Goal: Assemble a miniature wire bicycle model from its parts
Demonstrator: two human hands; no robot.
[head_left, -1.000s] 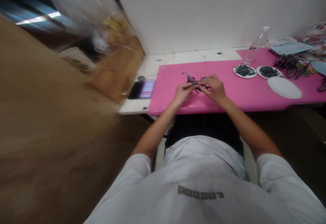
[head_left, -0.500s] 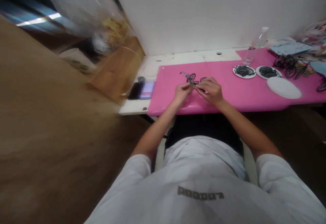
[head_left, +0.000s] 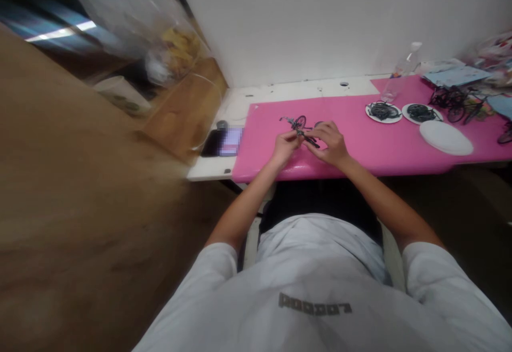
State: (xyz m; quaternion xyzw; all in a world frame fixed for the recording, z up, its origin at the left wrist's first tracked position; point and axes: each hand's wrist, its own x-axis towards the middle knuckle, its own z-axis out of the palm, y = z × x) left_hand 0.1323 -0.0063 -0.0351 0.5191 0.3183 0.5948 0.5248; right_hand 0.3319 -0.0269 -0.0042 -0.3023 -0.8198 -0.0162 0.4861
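Observation:
A small dark model bicycle [head_left: 299,122] is held between both hands over the pink table cover [head_left: 264,149]. Its handlebar points to the upper left, and one spoked wheel shows behind my fingers. My left hand [head_left: 285,146] pinches the near end of the bicycle, fingers pressed together. From the other side my right hand [head_left: 331,145] is closed on it with thumb and fingertips. A dark elongated part sticks out between the thumb and fingers of the right hand. The fingers hide the middle of the bicycle.
To the right stand two white plates [head_left: 424,121] of dark parts, a stack of white plates [head_left: 446,138], a clear bottle [head_left: 396,82] and several dark model bicycles [head_left: 456,104]. A phone [head_left: 228,142] lies at the table's left end, beside a wooden board [head_left: 184,112].
The model bicycle has turned and shifted slightly, its handlebar moving a little left and down. A dark part now shows more clearly between my right fingers. Both hands keep hold.

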